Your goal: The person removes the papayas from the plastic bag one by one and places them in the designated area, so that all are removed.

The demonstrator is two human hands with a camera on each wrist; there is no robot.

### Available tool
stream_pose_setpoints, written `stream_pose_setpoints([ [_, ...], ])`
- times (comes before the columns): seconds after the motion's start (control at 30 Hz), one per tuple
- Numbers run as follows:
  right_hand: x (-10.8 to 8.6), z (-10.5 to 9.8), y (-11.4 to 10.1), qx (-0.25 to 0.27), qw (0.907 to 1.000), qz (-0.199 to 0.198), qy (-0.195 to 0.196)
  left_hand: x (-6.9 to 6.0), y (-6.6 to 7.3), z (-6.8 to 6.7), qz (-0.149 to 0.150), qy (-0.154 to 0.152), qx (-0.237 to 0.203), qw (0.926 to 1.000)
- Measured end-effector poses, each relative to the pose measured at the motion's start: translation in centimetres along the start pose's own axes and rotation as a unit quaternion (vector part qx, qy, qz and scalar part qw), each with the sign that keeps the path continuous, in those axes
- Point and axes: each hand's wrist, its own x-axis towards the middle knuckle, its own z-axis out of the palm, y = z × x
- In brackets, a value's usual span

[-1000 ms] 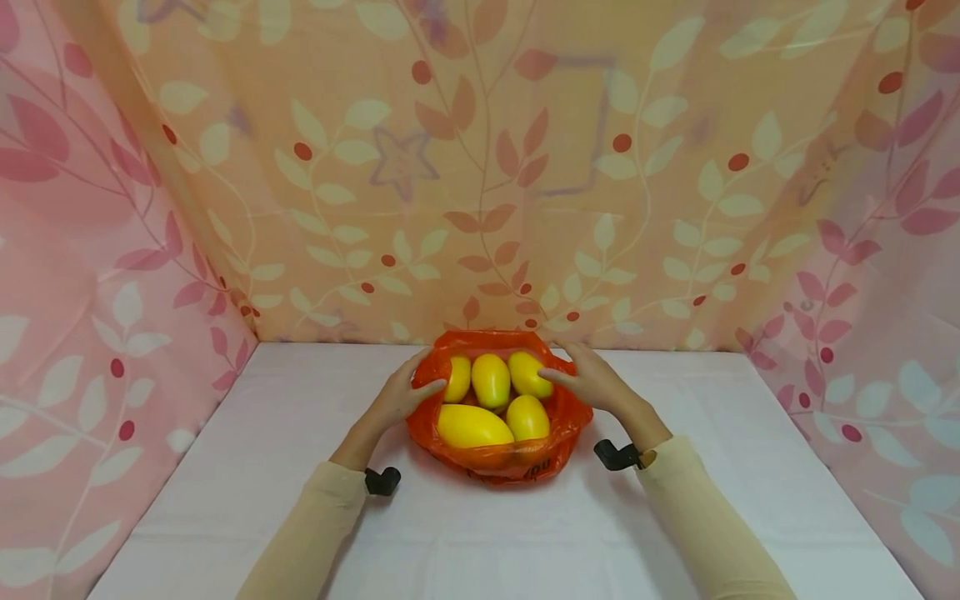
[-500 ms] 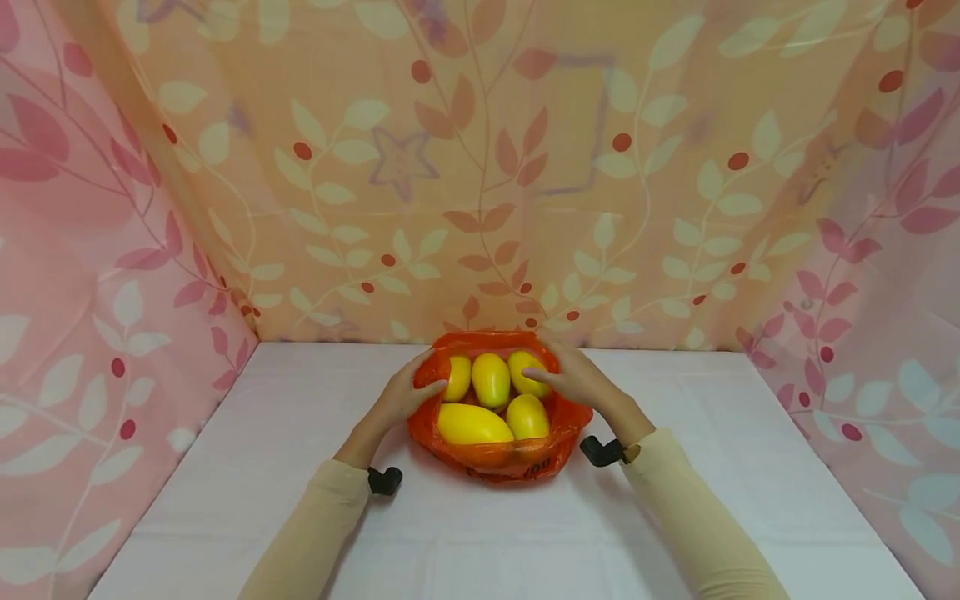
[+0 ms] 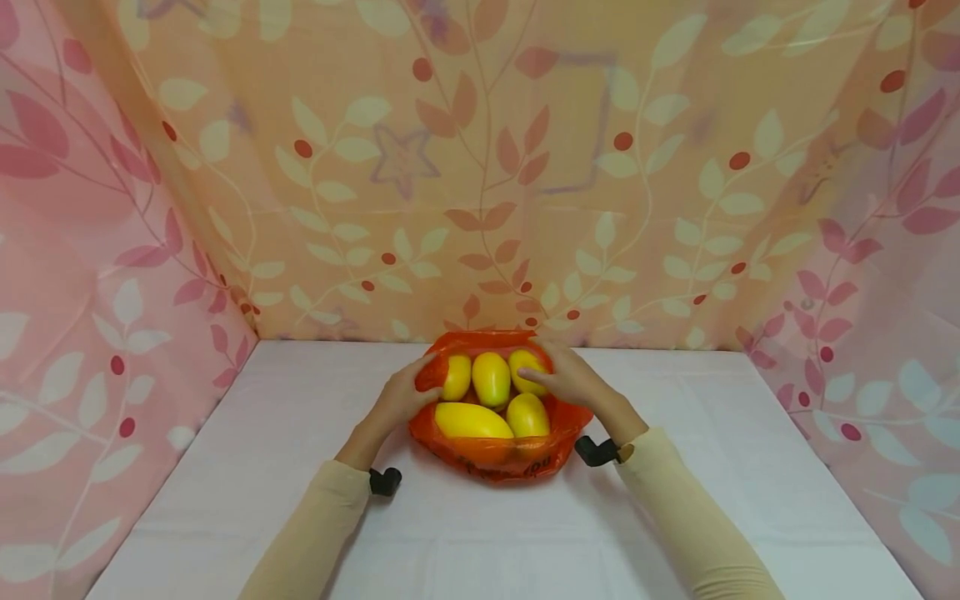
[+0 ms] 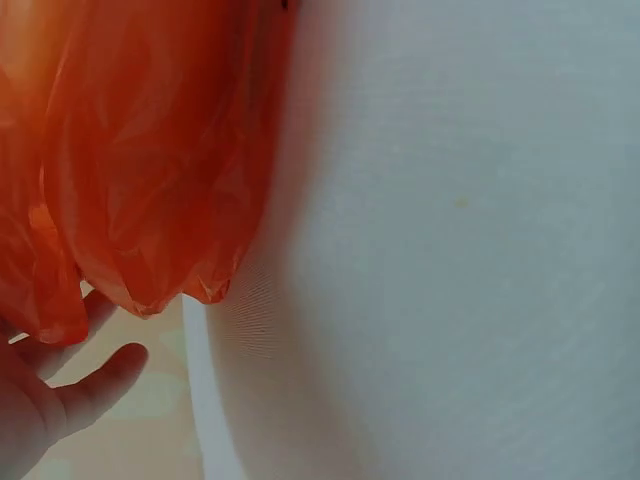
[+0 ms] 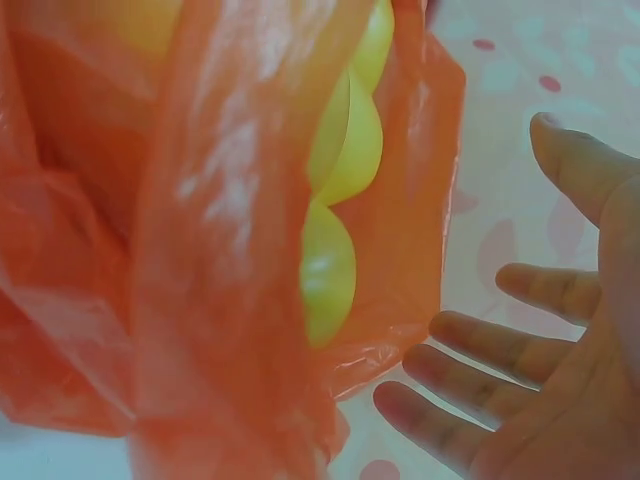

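A red plastic bag stands on the table with its mouth spread wide. Inside lie several yellow fruits that look like mangoes. My left hand is at the bag's left rim; in the left wrist view its fingers are extended beside and partly behind the red plastic. At the right rim is my right hand, its thumb over the rear right mango in the head view. From the right wrist, this hand shows spread fingers, with the fingertips near the bag's edge.
A white cloth covers the table. Behind it hangs a peach leaf-patterned curtain, with pink patterned curtains at the left and right. A black wrist mount sits below the left hand, another mount below the right.
My right hand has moved left and inward over the bag's right rim. The left rim has been drawn outward a little, so more of the left mangoes shows.
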Motion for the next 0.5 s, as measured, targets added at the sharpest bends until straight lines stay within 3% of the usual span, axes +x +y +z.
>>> stream_pose_setpoints([
  [0.4, 0.5, 0.3, -1.0, -0.003, 0.9995, 0.024, -0.021, -0.1, -0.3, 0.2, 0.004, 0.062, 0.036, 0.9974],
  [0.5, 0.7, 0.5, -1.1, -0.007, 0.9991, 0.029, -0.029, -0.2, -0.5, 0.2, 0.008, 0.073, 0.025, 0.9970],
])
